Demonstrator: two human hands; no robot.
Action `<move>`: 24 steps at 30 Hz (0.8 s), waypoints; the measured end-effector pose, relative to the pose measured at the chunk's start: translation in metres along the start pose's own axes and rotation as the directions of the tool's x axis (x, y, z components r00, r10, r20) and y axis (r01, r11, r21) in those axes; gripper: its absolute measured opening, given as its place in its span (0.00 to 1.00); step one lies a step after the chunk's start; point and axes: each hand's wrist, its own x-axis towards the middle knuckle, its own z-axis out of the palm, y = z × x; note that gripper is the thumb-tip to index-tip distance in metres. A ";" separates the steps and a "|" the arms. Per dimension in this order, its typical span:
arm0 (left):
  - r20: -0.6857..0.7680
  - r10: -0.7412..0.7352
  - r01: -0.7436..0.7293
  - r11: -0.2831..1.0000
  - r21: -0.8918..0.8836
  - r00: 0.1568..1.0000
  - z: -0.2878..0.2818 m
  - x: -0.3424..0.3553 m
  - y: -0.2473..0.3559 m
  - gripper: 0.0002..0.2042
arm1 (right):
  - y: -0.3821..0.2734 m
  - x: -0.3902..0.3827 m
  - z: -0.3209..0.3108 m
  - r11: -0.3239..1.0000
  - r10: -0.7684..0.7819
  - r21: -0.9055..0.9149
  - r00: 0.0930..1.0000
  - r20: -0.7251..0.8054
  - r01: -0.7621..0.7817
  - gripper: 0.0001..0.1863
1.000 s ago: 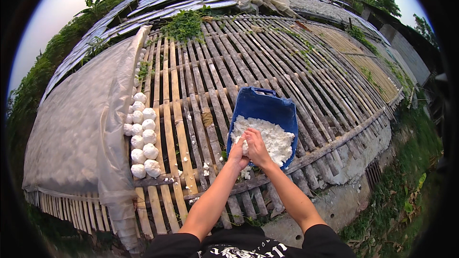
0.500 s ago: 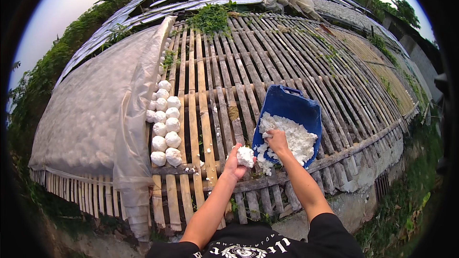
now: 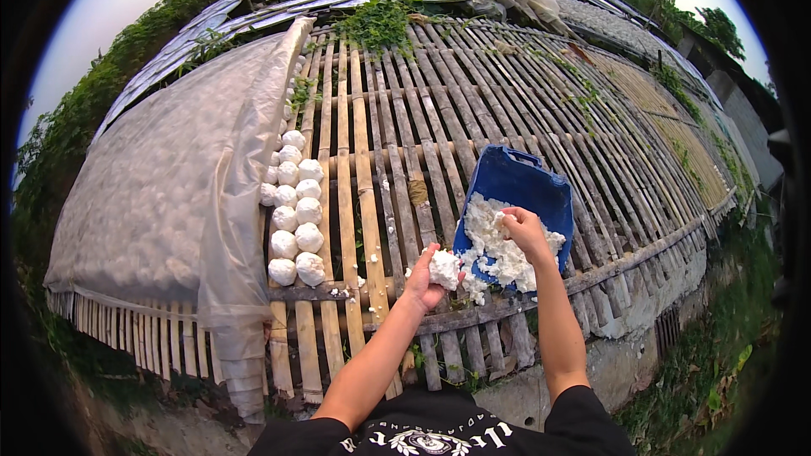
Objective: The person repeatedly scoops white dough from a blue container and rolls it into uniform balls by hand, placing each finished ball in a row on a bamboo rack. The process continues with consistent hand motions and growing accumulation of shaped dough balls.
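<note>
- Head view: a white lump (image 3: 444,269) is gripped in the cupped left hand (image 3: 424,285), just beside the blue container (image 3: 549,203) on the slatted bamboo surface (image 3: 365,203).
- The right hand (image 3: 525,232) is curled at the white crumbly mass (image 3: 508,263) inside; whether a pinch is gripped cannot be told.
- Small pinches are best taken and pressed in firmly, with the 2 hands held near the container, as loose bits could be lost.
</note>
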 end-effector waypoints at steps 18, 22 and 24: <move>0.060 0.361 -0.358 0.932 -0.047 0.931 0.008 -0.021 -0.013 0.28 | -0.003 -0.101 0.174 0.760 -0.596 -0.377 0.800 -0.078 0.529 0.15; -0.044 0.362 -0.364 0.928 -0.075 0.931 -0.004 -0.031 -0.002 0.25 | 0.001 -0.106 0.181 0.727 -0.621 -0.363 0.784 0.016 0.583 0.11; -0.117 0.352 -0.364 0.925 -0.106 0.929 -0.008 -0.032 0.004 0.22 | -0.003 -0.112 0.182 0.762 -0.587 -0.318 0.809 0.030 0.564 0.15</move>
